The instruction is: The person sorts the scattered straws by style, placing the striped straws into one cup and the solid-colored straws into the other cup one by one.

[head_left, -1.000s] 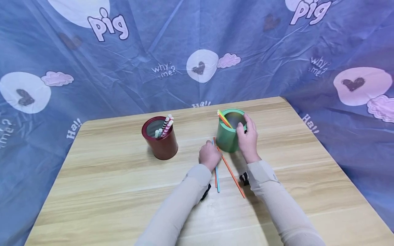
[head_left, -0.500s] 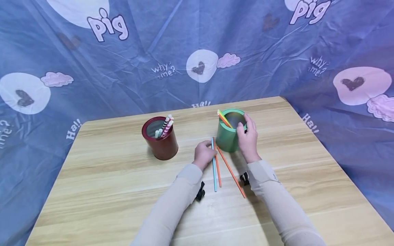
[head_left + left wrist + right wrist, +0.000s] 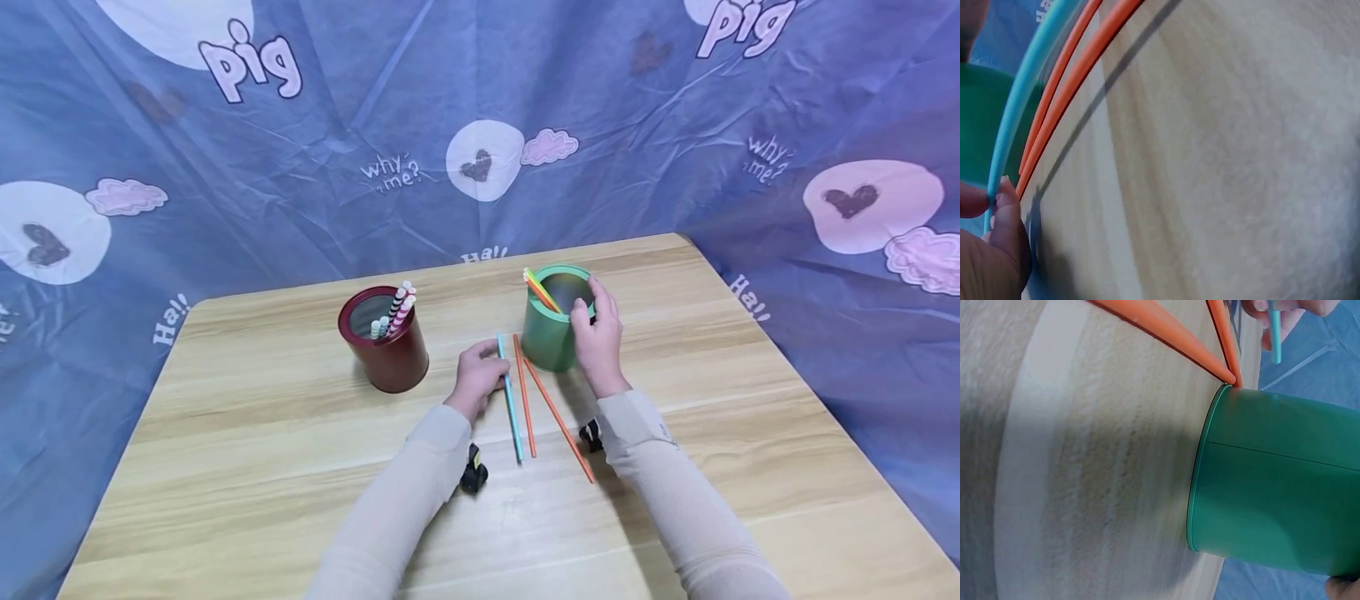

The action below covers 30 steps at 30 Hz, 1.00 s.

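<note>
My left hand (image 3: 478,377) pinches a light blue straw (image 3: 512,412) between thumb and fingers. In the left wrist view the blue straw (image 3: 1015,106) slants up from the fingertips, apart from the orange straws. Two orange straws, one nearer the left hand (image 3: 524,400) and one slanting to the right (image 3: 558,421), lie on the table by a green can (image 3: 551,337). My right hand (image 3: 600,337) grips that can at the right side of its rim. Several yellow and orange straws (image 3: 542,290) lean inside the can. In the right wrist view the green can (image 3: 1279,481) stands on the table.
A dark red can (image 3: 392,358) stands to the left, with several striped straws (image 3: 401,310) in it. The wooden table (image 3: 262,433) ends at a blue printed cloth (image 3: 322,192) behind and at the right.
My left hand has drawn the blue straw leftwards, away from the orange straws. The right hand keeps its hold on the green can. The head view has shifted slightly.
</note>
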Motion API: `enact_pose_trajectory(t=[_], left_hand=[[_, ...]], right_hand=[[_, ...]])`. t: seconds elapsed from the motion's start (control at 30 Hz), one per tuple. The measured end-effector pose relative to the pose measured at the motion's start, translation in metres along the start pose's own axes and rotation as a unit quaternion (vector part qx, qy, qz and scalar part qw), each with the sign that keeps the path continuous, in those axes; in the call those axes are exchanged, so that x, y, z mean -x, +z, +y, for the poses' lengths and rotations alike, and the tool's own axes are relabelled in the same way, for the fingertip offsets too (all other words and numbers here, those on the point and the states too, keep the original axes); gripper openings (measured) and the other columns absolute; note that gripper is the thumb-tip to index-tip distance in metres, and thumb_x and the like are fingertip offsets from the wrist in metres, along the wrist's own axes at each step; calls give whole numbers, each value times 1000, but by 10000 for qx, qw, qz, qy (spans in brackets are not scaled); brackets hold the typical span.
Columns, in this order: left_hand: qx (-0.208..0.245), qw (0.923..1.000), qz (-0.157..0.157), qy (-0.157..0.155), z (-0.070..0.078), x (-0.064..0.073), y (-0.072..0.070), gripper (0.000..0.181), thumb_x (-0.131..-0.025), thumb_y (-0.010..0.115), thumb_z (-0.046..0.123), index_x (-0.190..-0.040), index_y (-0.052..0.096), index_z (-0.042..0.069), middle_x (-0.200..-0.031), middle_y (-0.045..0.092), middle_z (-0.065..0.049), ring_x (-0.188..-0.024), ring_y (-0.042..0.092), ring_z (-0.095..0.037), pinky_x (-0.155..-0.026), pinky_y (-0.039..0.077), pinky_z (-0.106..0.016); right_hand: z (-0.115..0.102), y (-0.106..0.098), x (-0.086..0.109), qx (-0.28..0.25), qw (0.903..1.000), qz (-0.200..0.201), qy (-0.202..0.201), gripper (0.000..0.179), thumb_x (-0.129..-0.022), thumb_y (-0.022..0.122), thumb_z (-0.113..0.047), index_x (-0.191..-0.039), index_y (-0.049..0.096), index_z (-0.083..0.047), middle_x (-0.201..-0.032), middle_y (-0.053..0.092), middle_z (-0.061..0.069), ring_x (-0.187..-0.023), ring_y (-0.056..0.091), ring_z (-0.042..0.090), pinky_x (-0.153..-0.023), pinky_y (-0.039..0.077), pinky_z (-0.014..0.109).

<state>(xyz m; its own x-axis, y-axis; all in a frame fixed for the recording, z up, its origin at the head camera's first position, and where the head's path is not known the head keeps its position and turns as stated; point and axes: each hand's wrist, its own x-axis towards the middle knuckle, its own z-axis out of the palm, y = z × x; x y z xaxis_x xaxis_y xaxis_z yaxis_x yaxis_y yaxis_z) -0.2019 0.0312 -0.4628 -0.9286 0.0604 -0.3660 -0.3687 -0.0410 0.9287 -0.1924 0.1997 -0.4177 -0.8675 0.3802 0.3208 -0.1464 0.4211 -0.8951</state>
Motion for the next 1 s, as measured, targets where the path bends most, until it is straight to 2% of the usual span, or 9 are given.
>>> enact_pose_trajectory(t=[0.13, 0.23, 0.43, 0.6, 0.77, 1.0], left_hand=[[420, 9991, 81, 19, 10, 0, -4, 61, -73, 50, -13, -131, 50, 5, -111, 58, -21, -63, 58, -15, -60, 56, -24], [564, 9983, 134, 108, 19, 0, -6, 62, -72, 50, -14, -131, 49, 7, -106, 58, -23, -66, 60, -17, -66, 57, -29], [611, 9975, 147, 334, 38, 1, -7, 63, -71, 49, -14, -130, 49, 9, -97, 57, -13, -78, 64, -28, -77, 56, -36], [823, 9940, 120, 712, 56, 4, -6, 59, -72, 48, -14, -126, 52, 10, -86, 53, -6, -73, 61, -24, -83, 53, -43], [1095, 9879, 82, 1094, 72, 8, -3, 58, -72, 49, -17, -123, 52, 10, -79, 51, -4, -66, 56, -16, -80, 55, -43], [1336, 9763, 338, 1667, 94, 16, -1, 58, -73, 50, -19, -123, 49, 11, -78, 49, -3, -62, 55, -14, -79, 55, -44]], right_hand=[[-1, 0, 0, -15, 10000, 44, 7, 50, -91, 44, -23, -139, 41, -9, -142, 40, 12, -128, 38, 28, -105, 33, 48], [-2, 0, 0, 1, 10000, 55, -35, 50, -91, 45, -23, -139, 42, -9, -140, 41, 12, -128, 38, 27, -105, 33, 46], [0, 1, 0, -15, 10000, 38, -57, 50, -91, 44, -23, -139, 42, -9, -140, 41, 12, -128, 38, 27, -105, 33, 47], [0, 2, 1, 1, 10000, -7, -17, 50, -91, 44, -23, -139, 41, -9, -142, 39, 13, -129, 37, 28, -106, 32, 47], [1, 2, 1, 3, 10000, -3, 8, 51, -91, 43, -24, -139, 41, -9, -142, 39, 13, -129, 37, 29, -106, 32, 48], [2, 1, 0, -3, 10000, 28, -34, 51, -91, 44, -24, -139, 41, -9, -141, 40, 14, -128, 38, 28, -104, 34, 48]])
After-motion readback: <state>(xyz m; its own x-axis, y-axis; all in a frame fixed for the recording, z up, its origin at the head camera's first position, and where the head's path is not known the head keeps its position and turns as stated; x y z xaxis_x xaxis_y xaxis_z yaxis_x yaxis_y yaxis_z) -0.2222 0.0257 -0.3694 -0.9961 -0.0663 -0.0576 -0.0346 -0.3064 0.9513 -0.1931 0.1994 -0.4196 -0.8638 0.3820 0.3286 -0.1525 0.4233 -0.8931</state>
